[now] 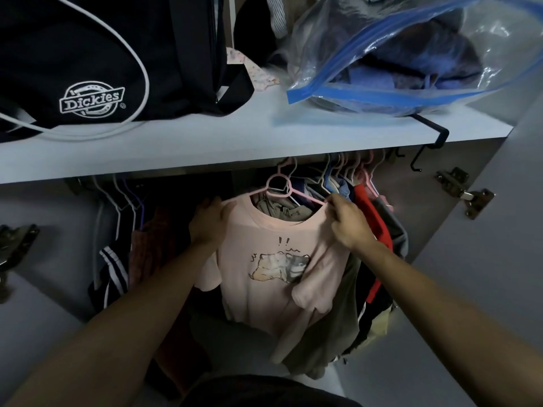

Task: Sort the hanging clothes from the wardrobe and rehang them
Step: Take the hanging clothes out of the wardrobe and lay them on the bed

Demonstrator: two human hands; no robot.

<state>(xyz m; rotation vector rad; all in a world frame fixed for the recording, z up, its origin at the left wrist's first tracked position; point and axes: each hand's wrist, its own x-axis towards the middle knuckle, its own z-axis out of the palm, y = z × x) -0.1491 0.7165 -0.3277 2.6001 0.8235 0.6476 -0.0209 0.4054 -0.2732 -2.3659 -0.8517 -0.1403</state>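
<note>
A pale pink T-shirt (pixel 264 283) with an animal print hangs facing me on a pink hanger (pixel 277 185) under the wardrobe shelf. My left hand (pixel 210 221) grips the shirt's left shoulder. My right hand (pixel 348 223) pinches the right shoulder where the hanger's arm ends. Behind it on the right hang several more garments, among them a red one (pixel 371 212) and an olive one (pixel 329 327). On the left hang a striped dark garment (pixel 113 268) and a brownish one (pixel 147 254) on white hangers.
A white shelf (pixel 223 142) runs above the rail, carrying a black Dickies bag (pixel 97 60) and a clear zip bag of blue clothes (pixel 411 57). Door hinges (pixel 467 192) sit on the open right door, others on the left (pixel 17 239). A black hook (pixel 435 142) hangs off the shelf edge.
</note>
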